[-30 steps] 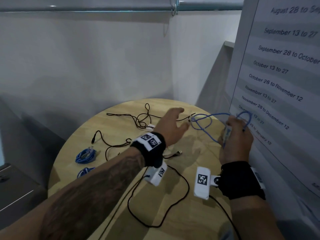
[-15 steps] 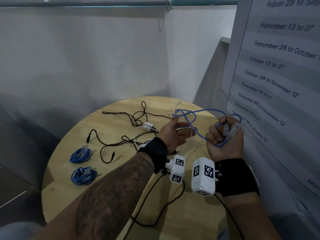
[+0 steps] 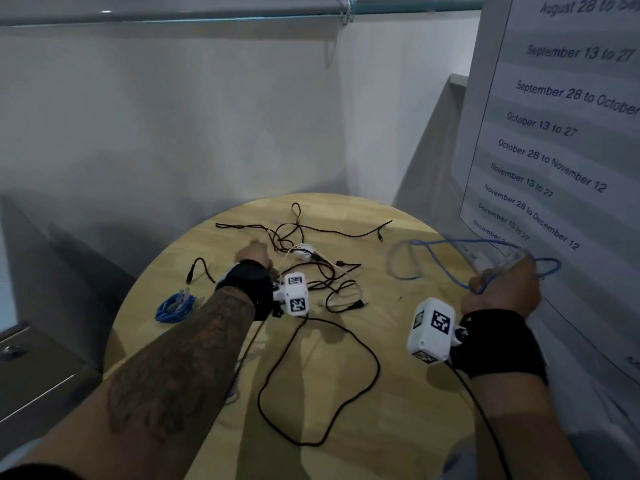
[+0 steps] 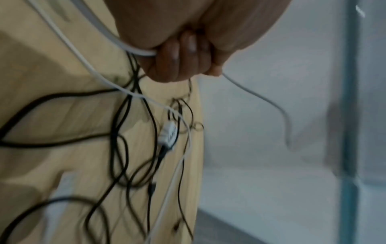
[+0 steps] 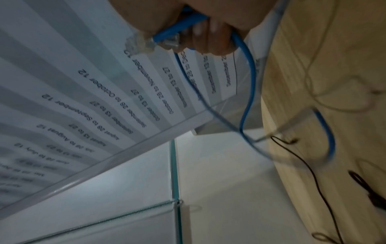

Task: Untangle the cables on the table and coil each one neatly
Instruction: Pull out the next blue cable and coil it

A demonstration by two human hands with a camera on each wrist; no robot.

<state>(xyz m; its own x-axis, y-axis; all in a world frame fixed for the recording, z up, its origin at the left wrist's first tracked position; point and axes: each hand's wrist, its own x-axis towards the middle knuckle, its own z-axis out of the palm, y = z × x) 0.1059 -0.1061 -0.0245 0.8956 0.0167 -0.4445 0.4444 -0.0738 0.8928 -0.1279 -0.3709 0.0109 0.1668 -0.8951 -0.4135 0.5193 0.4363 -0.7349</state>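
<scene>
My right hand [image 3: 502,285] grips a blue network cable [image 3: 433,244] at the table's right edge. Its loose loops hang out to the left above the wood. The right wrist view shows the fist [image 5: 208,33] round the blue cable [image 5: 248,82], with its clear plugs [image 5: 146,44] sticking out. My left hand [image 3: 254,254] is at the left side of the black cable tangle [image 3: 311,268]. In the left wrist view its curled fingers [image 4: 181,61] hold a thin white cable [image 4: 94,74]. A coiled blue cable [image 3: 175,304] lies at the table's left.
The round wooden table [image 3: 398,427] stands in a white corner. A poster board with dates [image 3: 571,133] leans close against its right edge. A small white adapter [image 3: 304,251] sits in the tangle. A black wire loop [image 3: 311,375] lies near the front. A grey cabinet [image 3: 34,358] is at the left.
My hands have moved apart. The left one left the blue cable, swung left to the tangle and took the white cable. The right one carried the blue cable further right.
</scene>
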